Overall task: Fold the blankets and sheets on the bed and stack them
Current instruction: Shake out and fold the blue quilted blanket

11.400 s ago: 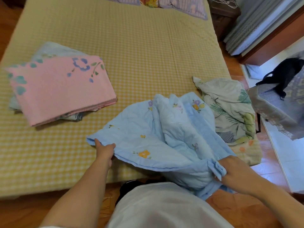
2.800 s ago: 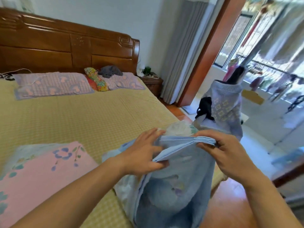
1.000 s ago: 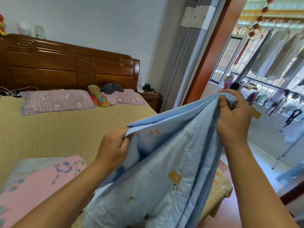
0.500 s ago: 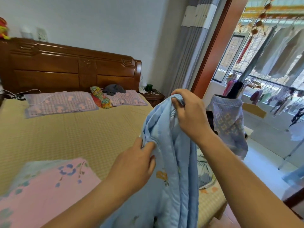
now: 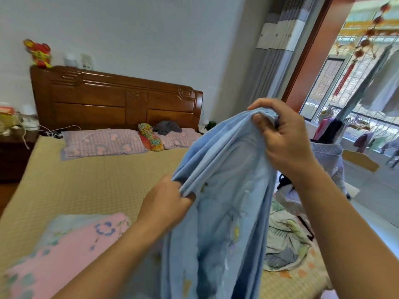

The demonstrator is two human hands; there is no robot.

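A light blue quilted blanket (image 5: 224, 212) with small flowers hangs in the air in front of me. My right hand (image 5: 280, 139) grips its bunched top edge up high. My left hand (image 5: 166, 201) pinches the same edge lower down and to the left. A folded pink floral blanket (image 5: 64, 251) lies on a pale folded one at the bed's near left. A crumpled leaf-print sheet (image 5: 285, 240) sits on the bed's near right corner, partly hidden by the blue blanket.
The bed (image 5: 86, 186) has a yellow checked cover, two lilac pillows (image 5: 101, 143) and a wooden headboard (image 5: 116, 102). A dark nightstand (image 5: 13, 156) stands at the left. A chair draped with clothes (image 5: 328, 154) stands to the right near the balcony door.
My right hand has moved right and slightly lower with the blanket's edge. My left hand stays low on the edge, so the stretch between my hands has widened a little.
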